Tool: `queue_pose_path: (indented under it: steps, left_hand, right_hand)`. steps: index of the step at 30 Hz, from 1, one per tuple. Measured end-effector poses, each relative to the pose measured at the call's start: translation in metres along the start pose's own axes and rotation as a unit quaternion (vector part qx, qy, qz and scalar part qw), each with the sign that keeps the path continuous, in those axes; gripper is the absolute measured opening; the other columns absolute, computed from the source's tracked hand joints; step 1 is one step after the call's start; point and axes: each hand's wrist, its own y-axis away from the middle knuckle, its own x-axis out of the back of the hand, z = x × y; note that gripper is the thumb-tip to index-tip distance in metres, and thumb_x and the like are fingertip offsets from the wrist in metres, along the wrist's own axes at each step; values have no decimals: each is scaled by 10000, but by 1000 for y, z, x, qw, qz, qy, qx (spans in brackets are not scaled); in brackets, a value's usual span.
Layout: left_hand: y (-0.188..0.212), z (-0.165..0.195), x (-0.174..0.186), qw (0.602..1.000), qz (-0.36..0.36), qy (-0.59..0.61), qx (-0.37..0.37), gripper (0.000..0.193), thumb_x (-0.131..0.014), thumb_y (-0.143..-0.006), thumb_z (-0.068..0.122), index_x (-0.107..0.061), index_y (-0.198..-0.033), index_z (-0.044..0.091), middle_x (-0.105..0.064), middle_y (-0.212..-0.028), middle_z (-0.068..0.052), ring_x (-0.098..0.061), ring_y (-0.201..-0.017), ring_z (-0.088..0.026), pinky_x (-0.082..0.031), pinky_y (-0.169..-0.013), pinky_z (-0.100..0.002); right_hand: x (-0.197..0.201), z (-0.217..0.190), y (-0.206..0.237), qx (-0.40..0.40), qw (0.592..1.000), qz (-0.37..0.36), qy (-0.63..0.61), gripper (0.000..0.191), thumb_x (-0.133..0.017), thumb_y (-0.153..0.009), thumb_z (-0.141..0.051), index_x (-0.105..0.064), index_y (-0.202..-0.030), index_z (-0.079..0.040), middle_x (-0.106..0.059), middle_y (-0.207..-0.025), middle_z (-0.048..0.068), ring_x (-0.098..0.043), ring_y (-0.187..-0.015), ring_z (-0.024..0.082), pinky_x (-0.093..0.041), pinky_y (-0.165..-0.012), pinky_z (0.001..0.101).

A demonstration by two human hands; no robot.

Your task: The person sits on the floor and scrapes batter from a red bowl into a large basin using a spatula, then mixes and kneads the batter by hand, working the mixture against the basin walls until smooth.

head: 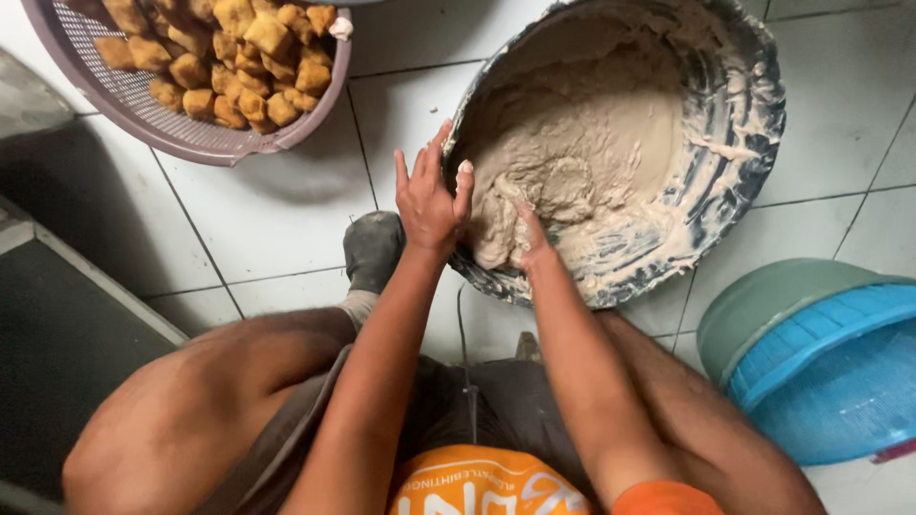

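Observation:
A large dark basin (754,114), smeared inside with pale paste, stands tilted on the white tiled floor and holds a thick beige dough (582,143). My left hand (431,195) rests flat against the basin's near left rim, fingers apart, thumb hooked over the edge. My right hand (528,234) is sunk into the dough at the near side, coated in it; its fingers are buried and hidden.
A purple plastic colander (181,133) full of golden fried cubes (229,57) sits at the top left. A blue basket nested with a green basin (811,353) lies at the right. My bare knees and a dark foot (372,248) are below the basin.

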Motion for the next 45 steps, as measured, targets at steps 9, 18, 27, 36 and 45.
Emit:
queue_pose_path:
  steps: [9,18,27,36,45]
  left_hand:
    - [-2,7,9,998,-1,54,31,491,-533,-1041,383,-529,-1492,187,-682,-1358,-120,-644,-1270,-337,-201,-1271,-625]
    - [-1,-7,4,999,-7,29,34,485,-546,-1042,360,-540,-1477,146,-674,-1364,-122,-636,-1283,-352,-209,-1267,-619]
    - [-18,-3,11,999,-16,26,29,515,-597,-959,301,-553,-1459,185,-691,-1295,-101,-648,-1228,-310,-187,-1244,-636]
    - [-9,-3,8,998,-20,44,36,510,-594,-971,272,-537,-1471,187,-687,-1315,-107,-639,-1238,-326,-166,-1239,-653]
    - [-15,3,8,999,-2,37,27,490,-590,-986,288,-544,-1464,189,-693,-1280,-109,-645,-1213,-337,-209,-1243,-623]
  right_hand:
    - [-46,-112,26,238,894,264,273,747,-681,-857,-506,-552,-1377,15,-641,-1311,222,-642,-1174,365,-515,-1015,496]
    - [-51,-56,-50,121,409,294,855,695,-783,-792,-348,-610,-1293,102,-627,-1279,282,-603,-1193,400,-460,-1036,479]
    - [-49,-150,-42,165,511,421,731,515,-813,-794,-219,-643,-1197,52,-686,-1164,267,-667,-1078,415,-543,-933,502]
    - [-7,-146,3,105,440,325,830,482,-772,-754,-380,-731,-996,35,-715,-1045,292,-691,-1004,432,-562,-875,495]
    - [-4,-69,-24,65,388,278,876,467,-769,-778,-325,-735,-1100,12,-698,-1152,256,-643,-1116,458,-466,-979,639]
